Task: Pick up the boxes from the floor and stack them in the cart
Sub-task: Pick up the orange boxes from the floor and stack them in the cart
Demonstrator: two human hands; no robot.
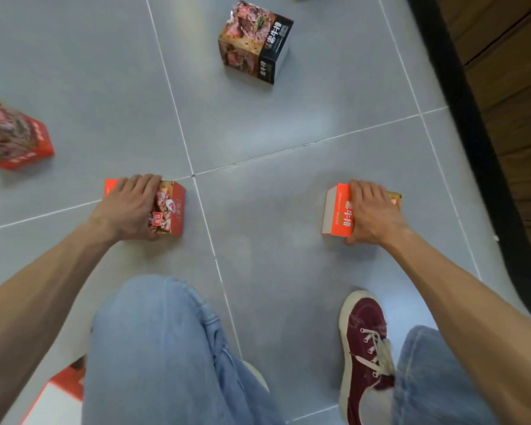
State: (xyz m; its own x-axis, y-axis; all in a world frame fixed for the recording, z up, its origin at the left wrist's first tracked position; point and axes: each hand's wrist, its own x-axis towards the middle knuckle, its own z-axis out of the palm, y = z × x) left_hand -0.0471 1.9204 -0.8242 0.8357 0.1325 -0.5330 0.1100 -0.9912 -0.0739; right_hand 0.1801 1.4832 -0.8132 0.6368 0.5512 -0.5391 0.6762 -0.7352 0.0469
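Two small orange boxes stand on the grey tiled floor in front of me. My left hand (128, 207) grips the left orange box (170, 210) from above, fingers over its far edge and thumb on the near side. My right hand (373, 211) grips the right orange box (339, 210) the same way, covering most of its top. A black box with a meat picture (255, 41) stands farther ahead. A larger orange box (11, 136) lies at the far left. No cart is in view.
My knee in blue jeans (160, 348) and my dark red shoe (364, 348) fill the lower view. Another orange and white box (59, 394) lies at the bottom left behind my leg. A black strip and wooden wall (503, 102) run along the right.
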